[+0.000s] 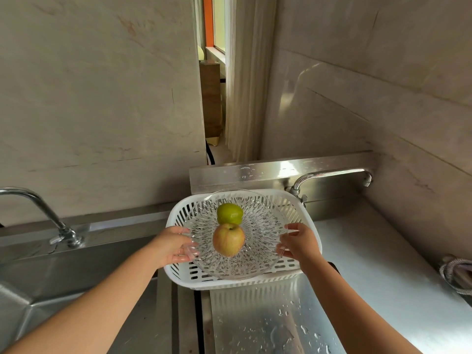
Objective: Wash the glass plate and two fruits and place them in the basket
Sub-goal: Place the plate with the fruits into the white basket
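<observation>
Steel counter (370,277) runs under everything, wet with droplets near you; a sink basin (38,290) sits to your left with a tap (38,208), and a second tap (332,175) stands behind on the right. White slotted basket (304,213) rests on the counter. You hold the glass plate (255,251) over the basket's opening, roughly level; whether it touches the basket, cannot tell. Your left hand (171,245) grips the plate's left rim, fingers curled closed around the edge. Your right hand (298,242) pinches the right rim, thumb above, fingers below. On the plate: a red-yellow apple (228,240) near the centre, a green fruit (229,213) just behind it, touching.
</observation>
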`<state>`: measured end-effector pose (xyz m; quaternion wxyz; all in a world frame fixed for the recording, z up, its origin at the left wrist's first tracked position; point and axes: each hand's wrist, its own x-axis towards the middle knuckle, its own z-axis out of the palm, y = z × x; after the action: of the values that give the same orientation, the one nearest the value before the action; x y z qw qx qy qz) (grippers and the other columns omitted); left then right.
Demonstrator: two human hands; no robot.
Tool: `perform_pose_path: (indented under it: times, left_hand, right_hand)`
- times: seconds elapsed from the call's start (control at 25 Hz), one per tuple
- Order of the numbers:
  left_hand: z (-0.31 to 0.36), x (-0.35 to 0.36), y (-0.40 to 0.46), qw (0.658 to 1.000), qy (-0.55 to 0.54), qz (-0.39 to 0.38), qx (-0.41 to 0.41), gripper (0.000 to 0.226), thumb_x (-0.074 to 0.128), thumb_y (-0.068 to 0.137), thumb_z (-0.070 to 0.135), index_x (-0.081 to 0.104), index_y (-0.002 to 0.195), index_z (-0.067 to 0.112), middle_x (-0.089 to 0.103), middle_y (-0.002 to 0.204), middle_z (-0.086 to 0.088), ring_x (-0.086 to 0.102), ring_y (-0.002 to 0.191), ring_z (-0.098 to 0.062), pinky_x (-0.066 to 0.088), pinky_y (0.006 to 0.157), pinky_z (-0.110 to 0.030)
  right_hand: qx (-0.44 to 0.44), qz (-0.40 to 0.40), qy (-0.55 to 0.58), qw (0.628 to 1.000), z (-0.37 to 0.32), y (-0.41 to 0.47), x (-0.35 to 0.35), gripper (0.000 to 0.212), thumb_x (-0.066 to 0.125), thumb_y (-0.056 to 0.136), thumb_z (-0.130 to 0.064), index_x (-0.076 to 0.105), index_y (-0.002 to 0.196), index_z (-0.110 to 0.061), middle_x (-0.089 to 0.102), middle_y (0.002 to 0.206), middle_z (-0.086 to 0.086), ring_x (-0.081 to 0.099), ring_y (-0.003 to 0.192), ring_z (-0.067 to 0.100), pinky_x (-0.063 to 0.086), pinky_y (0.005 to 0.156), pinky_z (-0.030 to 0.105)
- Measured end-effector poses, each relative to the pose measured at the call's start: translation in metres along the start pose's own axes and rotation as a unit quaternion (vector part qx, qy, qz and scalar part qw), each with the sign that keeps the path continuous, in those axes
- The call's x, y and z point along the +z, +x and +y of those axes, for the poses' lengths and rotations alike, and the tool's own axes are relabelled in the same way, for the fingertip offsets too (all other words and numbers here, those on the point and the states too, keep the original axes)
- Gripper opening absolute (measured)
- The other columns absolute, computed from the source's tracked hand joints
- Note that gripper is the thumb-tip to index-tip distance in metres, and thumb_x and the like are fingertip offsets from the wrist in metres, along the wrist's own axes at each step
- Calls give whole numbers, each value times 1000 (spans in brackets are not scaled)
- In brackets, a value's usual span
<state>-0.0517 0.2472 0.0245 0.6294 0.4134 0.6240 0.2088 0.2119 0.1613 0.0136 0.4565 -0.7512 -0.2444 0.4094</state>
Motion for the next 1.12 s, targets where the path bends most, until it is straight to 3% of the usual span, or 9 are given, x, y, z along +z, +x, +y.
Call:
perform_pose_path:
  times: [0.24, 0.36, 0.6, 0.8, 1.0, 1.12]
  left_hand:
    - [4, -1, -6, 1000, -4, -1, 3, 28, 52, 89, -1, 48, 113, 10, 64, 86, -14, 64, 72, -26, 53, 58, -35]
    - [4, -1, -8, 1000, -16, 8, 9, 15, 52, 90, 2, 50, 103, 11, 64, 85, -14, 63, 74, -26, 52, 58, -37]
    - [2, -4, -11, 1000, -15, 1, 6, 11, 53, 90, 6, 50, 99, 12, 62, 91, -16, 63, 77, -27, 54, 62, -39]
    - [2, -6, -15, 1000, -10, -2, 7, 8, 54, 89, 6, 52, 88, 14, 64, 89, -15, 65, 78, -27, 55, 62, -38]
    - [1, -4, -18, 1000, -8, 2, 3, 10, 53, 89, 3, 52, 87, 12, 63, 88, -15, 63, 78, -27, 54, 69, -41]
    - [0, -5, -24, 1000, 1, -3, -1, 12, 53, 88, 1, 50, 98, 8, 62, 87, -16, 62, 78, -28, 55, 70, -42]
  right_hand:
    - [10, 3, -14, 1000, 0, -4, 1, 37, 53, 84, 5, 50, 120, -5, 64, 68, 13, 65, 55, 24, 58, 51, 30]
    - [7, 5, -19, 1000, 0, -4, 2, 35, 53, 85, 4, 50, 119, -5, 64, 68, 12, 65, 56, 24, 58, 51, 30]
    - [6, 9, -20, 1000, 1, -4, 2, 34, 56, 85, 2, 51, 118, -4, 62, 71, 12, 63, 57, 24, 58, 54, 33]
    - [6, 4, -15, 1000, -1, -6, 0, 35, 58, 84, 0, 50, 118, -5, 63, 70, 13, 64, 58, 25, 56, 45, 27]
    - [12, 4, 1, 1000, -2, -8, -2, 36, 61, 83, -4, 51, 117, -6, 66, 95, 24, 66, 68, 30, 57, 44, 26]
    - [11, -2, 13, 1000, -1, -8, -4, 33, 62, 83, -5, 51, 115, -6, 65, 93, 20, 66, 66, 25, 56, 44, 26]
